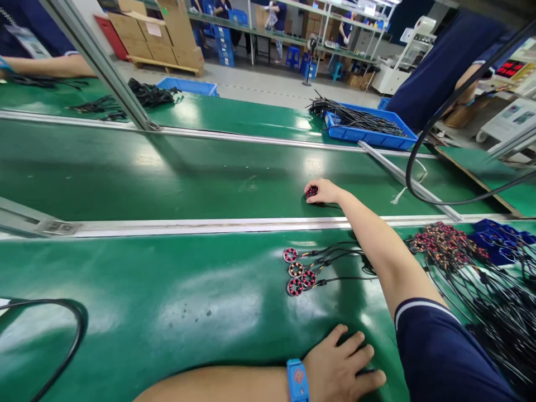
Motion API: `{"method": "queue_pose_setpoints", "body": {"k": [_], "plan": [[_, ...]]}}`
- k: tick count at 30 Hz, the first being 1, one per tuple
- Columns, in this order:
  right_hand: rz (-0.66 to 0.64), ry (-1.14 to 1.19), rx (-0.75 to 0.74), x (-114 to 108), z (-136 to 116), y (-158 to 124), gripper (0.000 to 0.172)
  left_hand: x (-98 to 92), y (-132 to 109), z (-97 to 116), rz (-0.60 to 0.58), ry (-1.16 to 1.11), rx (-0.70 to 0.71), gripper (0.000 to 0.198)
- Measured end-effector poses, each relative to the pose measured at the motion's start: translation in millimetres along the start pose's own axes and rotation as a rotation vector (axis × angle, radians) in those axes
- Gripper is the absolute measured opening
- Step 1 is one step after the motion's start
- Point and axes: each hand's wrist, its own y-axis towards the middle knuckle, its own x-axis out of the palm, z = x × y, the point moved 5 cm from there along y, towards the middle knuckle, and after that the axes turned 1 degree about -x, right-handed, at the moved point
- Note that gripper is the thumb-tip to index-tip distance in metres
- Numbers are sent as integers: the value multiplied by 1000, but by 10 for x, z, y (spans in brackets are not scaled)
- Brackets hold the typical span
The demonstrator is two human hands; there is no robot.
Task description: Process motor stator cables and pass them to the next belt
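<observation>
My right hand (321, 191) reaches out over the far green belt, its fingers closed round a small round part with red and black segments (311, 192); a thin cable trails from it. My left hand (341, 365), with a blue wrist strap (298, 381), rests on the near green surface at the bottom, fingers spread and holding nothing. Between the two hands, several ring-shaped parts (295, 287) with red or tan segments lie grouped, their black cables running right beneath my right arm.
A heap of similar ringed parts (448, 243) and black cables (502, 318) covers the right side. Beyond the metal rail (251, 139) stands a blue tray (364, 134) of black cables. A thick black cable (412, 162) loops at upper right. People stand across the belt.
</observation>
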Motion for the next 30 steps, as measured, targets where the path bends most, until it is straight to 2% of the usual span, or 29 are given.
{"method": "queue_pose_setpoints", "body": {"k": [2, 4, 6, 8, 11, 14, 16, 18, 21, 24, 27, 30], "plan": [[-11, 40, -75, 105, -228, -161, 35, -41, 0, -3, -47, -24, -13, 49], [-41, 100, -226, 248, -508, -364, 36, -91, 5, -6, -74, -35, -18, 56], [-93, 167, -389, 401, -774, -584, 35, -145, 17, -10, -85, -36, -17, 58], [-143, 227, -487, 522, -968, -780, 36, -191, 31, -23, -97, -37, -18, 56], [-187, 281, -521, 595, -1129, -996, 44, -224, 48, -44, -127, -48, -19, 56], [-232, 269, -519, 556, -1184, -1169, 54, -219, 54, -42, -156, -65, -15, 55], [-210, 212, -464, 461, -1132, -1280, 62, -217, 61, -27, -166, -77, -15, 55], [-102, 156, -373, 297, -999, -1426, 65, -248, 83, -20, -163, -89, -16, 54], [118, 102, -253, 20, -687, -1818, 50, -392, 134, -98, -153, -113, -12, 54], [190, -35, -171, -74, -328, -2399, 32, -634, 133, -400, -137, -110, -129, 43], [229, -229, -56, 14, -8, -2975, 30, -874, 15, -830, -74, -1, -378, 43], [329, -328, 43, 145, 156, -3359, 26, -952, -106, -1065, -92, 84, -459, 48]]}}
